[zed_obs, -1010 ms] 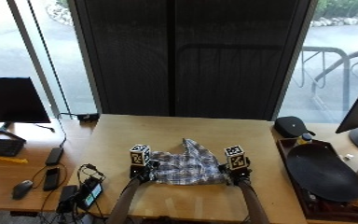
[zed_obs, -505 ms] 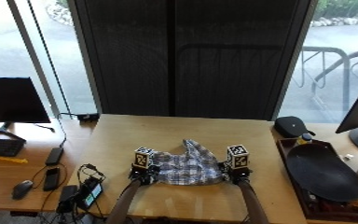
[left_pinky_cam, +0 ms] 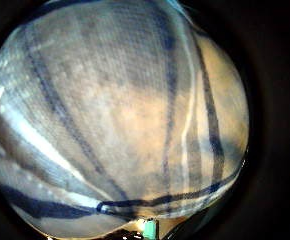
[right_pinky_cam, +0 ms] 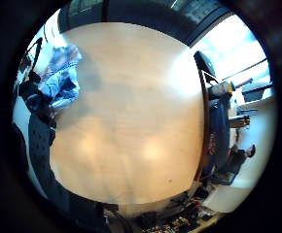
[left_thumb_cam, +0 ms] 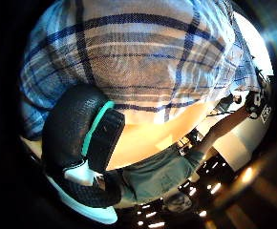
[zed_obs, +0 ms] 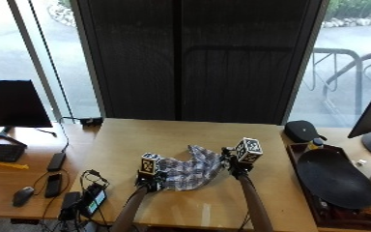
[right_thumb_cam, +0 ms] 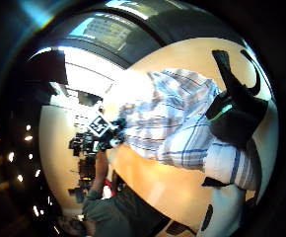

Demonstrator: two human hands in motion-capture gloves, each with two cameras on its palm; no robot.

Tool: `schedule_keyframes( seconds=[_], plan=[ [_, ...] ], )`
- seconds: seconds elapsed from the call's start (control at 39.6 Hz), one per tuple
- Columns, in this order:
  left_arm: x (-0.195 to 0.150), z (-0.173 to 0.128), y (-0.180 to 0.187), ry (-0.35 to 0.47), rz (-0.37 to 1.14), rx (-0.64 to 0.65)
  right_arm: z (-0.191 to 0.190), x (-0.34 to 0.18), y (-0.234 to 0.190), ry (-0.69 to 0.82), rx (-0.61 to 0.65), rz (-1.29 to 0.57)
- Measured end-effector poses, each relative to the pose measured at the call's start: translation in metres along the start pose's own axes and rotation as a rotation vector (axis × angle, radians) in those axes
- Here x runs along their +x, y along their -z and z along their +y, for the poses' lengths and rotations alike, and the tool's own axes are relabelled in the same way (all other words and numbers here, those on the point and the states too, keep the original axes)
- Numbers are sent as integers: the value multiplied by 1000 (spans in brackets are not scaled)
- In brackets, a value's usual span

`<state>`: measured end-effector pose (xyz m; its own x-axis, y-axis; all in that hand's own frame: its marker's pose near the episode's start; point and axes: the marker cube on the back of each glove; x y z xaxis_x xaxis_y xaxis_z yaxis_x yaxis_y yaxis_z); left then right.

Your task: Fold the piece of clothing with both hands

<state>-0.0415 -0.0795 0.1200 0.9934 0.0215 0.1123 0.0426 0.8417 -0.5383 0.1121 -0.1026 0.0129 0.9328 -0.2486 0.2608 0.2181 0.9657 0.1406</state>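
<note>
On the wooden table, near its front edge, the blue plaid shirt lies bunched between both gloved hands. The left hand pinches its seven-o'clock corner; the right hand grips its three-o'clock edge, raised slightly.

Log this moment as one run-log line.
step: folding | plaid cloth: bunched on table | left hand: grips cloth edge | right hand: grips opposite edge, raised
</note>
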Motion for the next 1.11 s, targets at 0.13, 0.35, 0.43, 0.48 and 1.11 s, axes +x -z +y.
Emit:
schedule_keyframes(
  seconds=[0.13, 0.35, 0.43, 0.48, 1.11],
  plan=[
    [1, 0, -1, -25, 8, 3, -31, -4, -12, -45, 18, -79],
    [2, -2, -3, -44, 21, 49, -50, -58, 11, 28, 112, -122],
    [2, -3, -5, -50, 33, 56, -54, -76, 16, 42, 124, -112],
    [3, -4, -6, -74, 45, 59, -56, -89, 20, 47, 127, -104],
    [10, 0, -11, -194, 186, 134, -77, -249, 25, 288, 133, 35]
  ],
)
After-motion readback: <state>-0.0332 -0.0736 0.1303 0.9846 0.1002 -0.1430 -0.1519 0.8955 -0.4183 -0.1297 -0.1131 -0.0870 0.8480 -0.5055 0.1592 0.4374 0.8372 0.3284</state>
